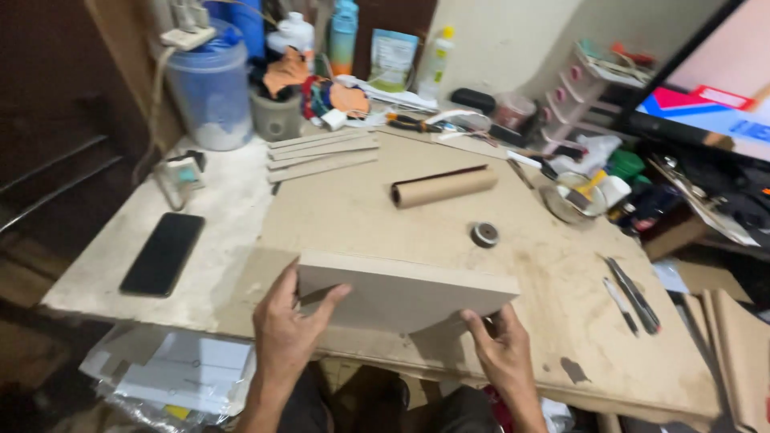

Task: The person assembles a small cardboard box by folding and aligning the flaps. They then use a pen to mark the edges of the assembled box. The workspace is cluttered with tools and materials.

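Both of my hands hold a flat tan fibreboard panel (401, 293) above the near edge of the worktable (561, 273). My left hand (290, 325) grips its left end, thumb on the front face. At the panel's lower right corner, my right hand (501, 349) pinches it from below. The panel is tilted, with its top edge towards the table's middle.
A rolled brown sheet (443, 186) and a small tape roll (484, 234) lie beyond the panel. Several wood strips (321, 154) sit at the back left, a black phone (163, 252) on the left, tools (634, 298) on the right. Clutter lines the far edge.
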